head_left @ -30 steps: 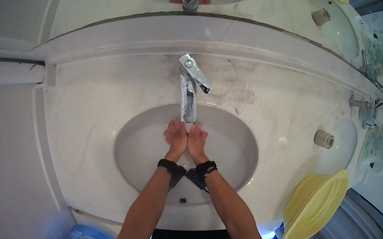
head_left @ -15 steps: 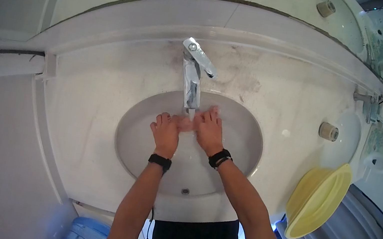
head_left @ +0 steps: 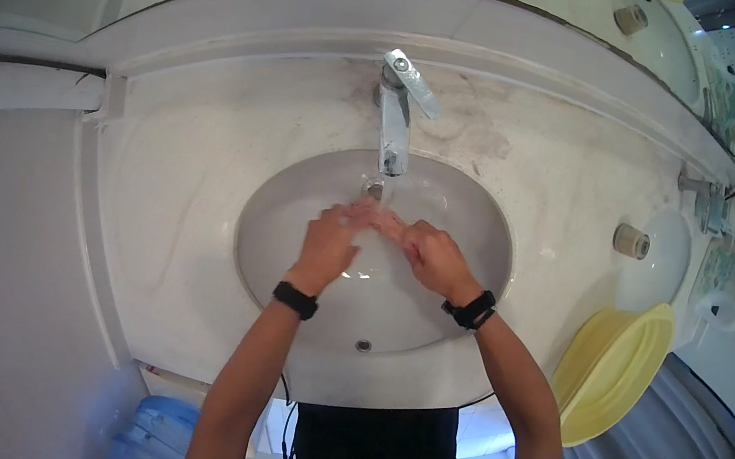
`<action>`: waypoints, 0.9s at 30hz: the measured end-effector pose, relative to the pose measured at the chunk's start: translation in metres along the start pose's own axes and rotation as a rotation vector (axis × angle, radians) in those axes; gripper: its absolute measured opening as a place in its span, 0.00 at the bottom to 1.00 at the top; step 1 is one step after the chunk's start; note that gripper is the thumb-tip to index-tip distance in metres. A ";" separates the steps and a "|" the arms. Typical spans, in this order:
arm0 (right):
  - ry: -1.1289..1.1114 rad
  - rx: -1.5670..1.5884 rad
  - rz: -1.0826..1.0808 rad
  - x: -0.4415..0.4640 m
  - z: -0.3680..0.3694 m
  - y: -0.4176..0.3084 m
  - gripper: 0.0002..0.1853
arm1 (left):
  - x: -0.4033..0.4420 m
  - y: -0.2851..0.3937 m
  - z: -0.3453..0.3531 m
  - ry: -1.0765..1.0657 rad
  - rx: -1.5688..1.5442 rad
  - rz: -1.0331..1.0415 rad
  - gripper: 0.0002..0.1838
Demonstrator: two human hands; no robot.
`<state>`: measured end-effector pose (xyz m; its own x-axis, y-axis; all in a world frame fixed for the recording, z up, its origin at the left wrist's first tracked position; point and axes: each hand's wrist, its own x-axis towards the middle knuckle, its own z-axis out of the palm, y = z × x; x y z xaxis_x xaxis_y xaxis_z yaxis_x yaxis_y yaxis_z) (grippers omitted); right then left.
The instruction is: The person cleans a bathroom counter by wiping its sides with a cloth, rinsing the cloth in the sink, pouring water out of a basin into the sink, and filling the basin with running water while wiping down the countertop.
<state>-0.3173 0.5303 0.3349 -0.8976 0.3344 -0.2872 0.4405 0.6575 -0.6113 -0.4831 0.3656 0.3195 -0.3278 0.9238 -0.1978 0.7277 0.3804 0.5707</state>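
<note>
A small, limp, pinkish, wet-looking piece (head_left: pixel 388 224) stretches between my hands over the sink basin (head_left: pixel 276 224); its exact kind I cannot make out. My left hand (head_left: pixel 328 244) grips its left end, the fingers blurred and partly hidden. Curled fingers of my right hand (head_left: pixel 438 259) close on the right end. Both hands are below and in front of the chrome faucet (head_left: pixel 393 137), whose lever points to the right. The drain (head_left: pixel 374 190) shows just beyond the pink piece. Each wrist wears a black band.
A yellow basin (head_left: pixel 612 368) leans at the counter's right edge. A small beige roll-like object (head_left: pixel 631 242) rests on the counter (head_left: pixel 188 199), near a second washbasin (head_left: pixel 657 268). Behind runs a mirror. An overflow hole (head_left: pixel 364 346) is in the near sink wall.
Both hands have come nearer to me, out from under the spout. My right hand has shifted right and turned, fingers now curled. The view has moved slightly.
</note>
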 end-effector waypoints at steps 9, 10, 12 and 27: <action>-0.157 0.084 0.209 -0.033 -0.056 -0.049 0.07 | 0.001 0.019 0.003 -0.124 0.023 0.051 0.14; -0.238 0.002 0.202 -0.036 -0.065 -0.052 0.06 | -0.002 0.022 -0.007 -0.122 0.024 0.052 0.14; -0.312 -0.076 0.195 -0.043 -0.074 -0.049 0.07 | -0.008 0.026 -0.027 -0.233 0.156 0.017 0.13; -0.158 -0.192 0.184 -0.061 -0.044 -0.038 0.09 | -0.048 0.020 -0.059 -0.437 -0.016 -0.178 0.26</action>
<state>-0.2790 0.5142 0.4081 -0.7872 0.3602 -0.5007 0.5773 0.7161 -0.3925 -0.4881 0.3266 0.3871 -0.1600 0.7773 -0.6084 0.6728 0.5369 0.5090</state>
